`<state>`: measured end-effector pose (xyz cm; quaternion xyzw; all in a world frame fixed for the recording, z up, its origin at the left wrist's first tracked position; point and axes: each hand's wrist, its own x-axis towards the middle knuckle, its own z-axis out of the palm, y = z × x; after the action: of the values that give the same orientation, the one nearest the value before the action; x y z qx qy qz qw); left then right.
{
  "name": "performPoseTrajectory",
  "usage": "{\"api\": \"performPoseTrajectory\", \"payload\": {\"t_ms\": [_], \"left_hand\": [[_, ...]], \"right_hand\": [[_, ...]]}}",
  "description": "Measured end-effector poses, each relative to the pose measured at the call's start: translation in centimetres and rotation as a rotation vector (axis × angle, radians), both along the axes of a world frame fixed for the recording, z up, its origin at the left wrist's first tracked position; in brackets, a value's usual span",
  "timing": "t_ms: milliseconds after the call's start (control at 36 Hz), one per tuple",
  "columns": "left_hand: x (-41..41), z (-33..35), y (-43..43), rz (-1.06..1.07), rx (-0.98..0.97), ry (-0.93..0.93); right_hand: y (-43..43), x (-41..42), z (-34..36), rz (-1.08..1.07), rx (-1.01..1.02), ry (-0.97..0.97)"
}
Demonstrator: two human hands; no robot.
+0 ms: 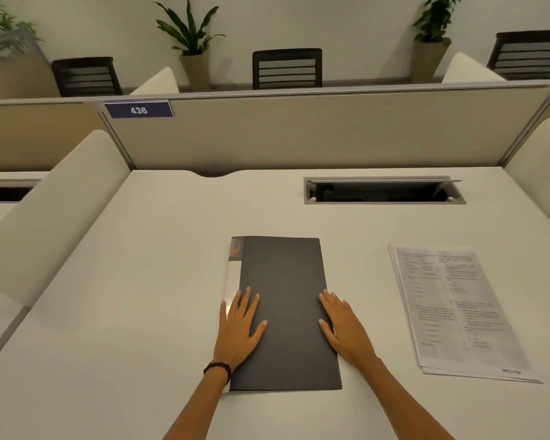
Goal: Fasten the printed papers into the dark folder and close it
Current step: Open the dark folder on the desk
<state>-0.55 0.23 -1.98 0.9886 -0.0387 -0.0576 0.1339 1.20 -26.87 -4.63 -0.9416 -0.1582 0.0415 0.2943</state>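
Observation:
The dark folder [283,296] lies closed and flat on the white desk [140,281], with a pale spine strip along its left edge. My left hand [240,328] rests palm down on the folder's left side, fingers spread, a black band on the wrist. My right hand [343,328] lies flat across the folder's right edge, partly on the desk. Neither hand grips anything. A stack of printed papers [458,309] sits on the desk to the right of the folder, apart from it and from my right hand.
An open cable tray [385,190] is set into the desk behind the papers. A beige partition [299,131] with a "436" plate [139,110] closes the far edge. Padded side dividers [54,204] flank the desk. Chairs and potted plants stand beyond.

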Motion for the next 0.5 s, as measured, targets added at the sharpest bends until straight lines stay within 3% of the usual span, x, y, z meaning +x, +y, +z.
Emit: {"api": "performPoseTrajectory", "payload": {"t_ms": [389, 500], "left_hand": [[0.66, -0.34, 0.07, -0.034, 0.045, 0.005], [0.98, -0.12, 0.13, -0.046, -0.023, -0.002]], "right_hand": [[0.15, 0.15, 0.03, 0.016, -0.02, -0.009], [0.17, 0.16, 0.03, 0.029, -0.069, -0.011]]}}
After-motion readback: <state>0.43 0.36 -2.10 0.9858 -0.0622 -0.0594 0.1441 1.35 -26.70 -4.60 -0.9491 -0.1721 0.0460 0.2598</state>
